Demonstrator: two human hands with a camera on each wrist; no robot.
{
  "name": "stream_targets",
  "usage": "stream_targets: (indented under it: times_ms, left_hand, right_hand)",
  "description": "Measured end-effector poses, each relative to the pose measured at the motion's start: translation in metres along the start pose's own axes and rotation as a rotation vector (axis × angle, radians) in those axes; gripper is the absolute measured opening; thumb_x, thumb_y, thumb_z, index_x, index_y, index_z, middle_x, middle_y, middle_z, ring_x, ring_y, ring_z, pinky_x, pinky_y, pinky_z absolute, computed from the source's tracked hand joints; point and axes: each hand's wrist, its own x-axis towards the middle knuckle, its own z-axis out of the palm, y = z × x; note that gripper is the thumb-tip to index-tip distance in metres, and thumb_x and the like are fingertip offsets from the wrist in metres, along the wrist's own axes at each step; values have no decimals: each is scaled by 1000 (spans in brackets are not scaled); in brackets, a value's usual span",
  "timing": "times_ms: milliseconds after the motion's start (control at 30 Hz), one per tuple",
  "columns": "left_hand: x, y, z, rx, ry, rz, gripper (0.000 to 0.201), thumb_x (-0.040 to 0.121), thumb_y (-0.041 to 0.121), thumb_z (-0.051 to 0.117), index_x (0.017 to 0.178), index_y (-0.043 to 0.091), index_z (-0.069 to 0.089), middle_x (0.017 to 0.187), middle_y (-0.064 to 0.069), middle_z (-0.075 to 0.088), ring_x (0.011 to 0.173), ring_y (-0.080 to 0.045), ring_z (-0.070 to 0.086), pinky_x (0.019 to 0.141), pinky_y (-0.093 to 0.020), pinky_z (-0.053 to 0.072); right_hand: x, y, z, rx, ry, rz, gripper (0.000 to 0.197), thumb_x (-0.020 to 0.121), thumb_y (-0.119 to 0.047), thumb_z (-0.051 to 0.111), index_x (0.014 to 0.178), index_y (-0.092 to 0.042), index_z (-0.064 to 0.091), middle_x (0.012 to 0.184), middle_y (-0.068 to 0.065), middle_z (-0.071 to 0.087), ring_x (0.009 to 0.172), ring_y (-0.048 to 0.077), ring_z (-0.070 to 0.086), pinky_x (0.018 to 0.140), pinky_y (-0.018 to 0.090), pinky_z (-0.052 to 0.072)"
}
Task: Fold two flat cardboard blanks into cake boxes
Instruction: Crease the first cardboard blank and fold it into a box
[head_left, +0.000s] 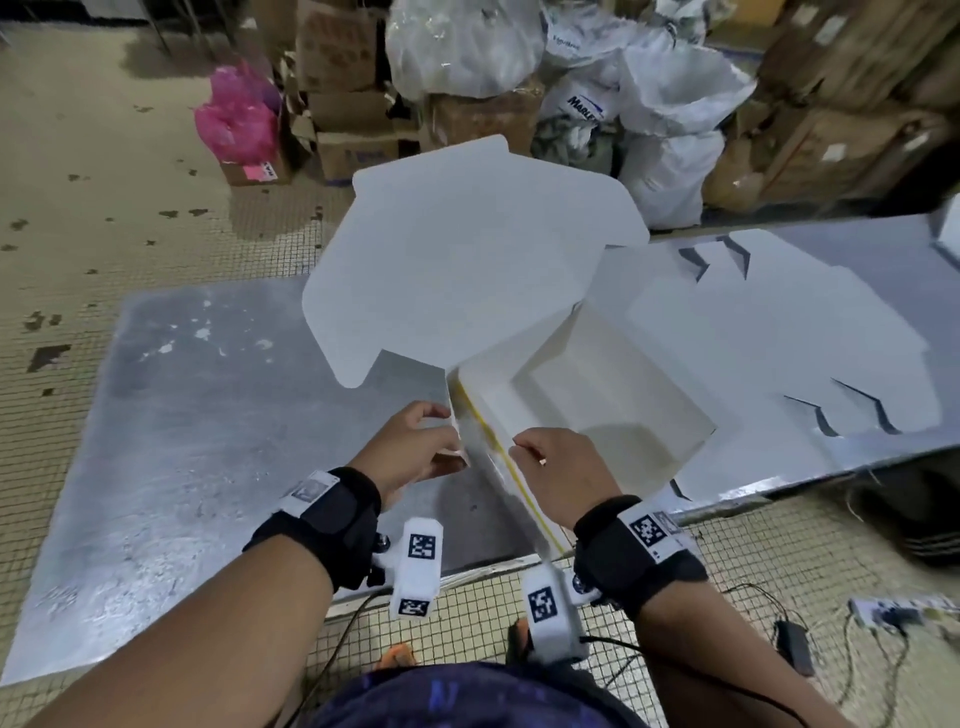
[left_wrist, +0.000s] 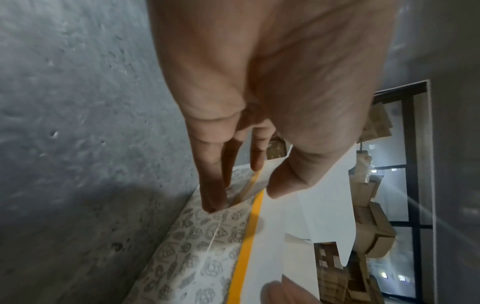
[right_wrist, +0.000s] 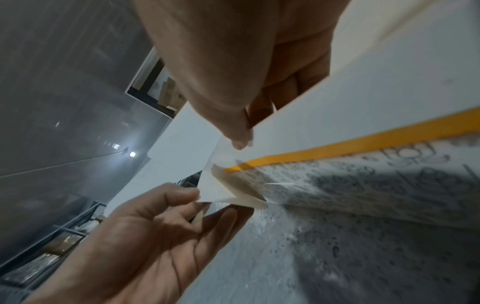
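A half-folded white cake box (head_left: 597, 395) stands on the metal table (head_left: 208, 415), its big lid panel (head_left: 467, 260) raised toward the back left. The near wall is patterned outside (left_wrist: 194, 257) with a yellow stripe (left_wrist: 249, 236). My left hand (head_left: 447, 431) pinches the wall's left corner flap (right_wrist: 221, 191), thumb on the white side, fingers on the pattern. My right hand (head_left: 524, 449) grips the near wall's top edge, thumb (right_wrist: 241, 142) outside, fingers hidden inside. A second flat white blank (head_left: 779, 338) lies on the table to the right.
Brown cartons (head_left: 343, 67), white plastic bags (head_left: 670, 114) and a pink bag (head_left: 236, 114) crowd the floor behind the table. Cables and a power adapter (head_left: 795, 647) lie on the mesh floor at the right front. The table's left half (head_left: 182, 467) is bare scuffed metal.
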Motion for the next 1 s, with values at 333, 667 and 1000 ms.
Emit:
stream_targets:
  times_ms: [333, 667, 1000]
  left_hand:
    - [-1, -5, 20, -146, 40, -12, 54, 75, 2, 65, 126, 5, 48, 98, -18, 65, 84, -28, 68, 89, -40, 59]
    - [4, -11, 20, -300, 58, -13, 45, 92, -3, 57, 134, 1, 43, 110, -27, 64, 94, -39, 67, 88, -44, 59]
    - [8, -17, 31, -198, 1, -44, 47, 88, 4, 67, 130, 11, 46, 125, -25, 65, 109, -38, 68, 94, -41, 56]
  right_hand:
    - [-2, 8, 10, 106, 53, -35, 44, 97, -19, 52, 58, -22, 31, 53, -1, 34, 55, 16, 33, 59, 33, 37]
    - [0, 19, 18, 184, 90, -29, 34, 97, -24, 52, 66, -10, 47, 59, 6, 46, 58, 22, 41, 64, 38, 46]
    - [-1, 19, 16, 186, 98, -37, 33, 98, -24, 52, 67, -13, 50, 58, 1, 46, 60, 22, 45, 65, 37, 46]
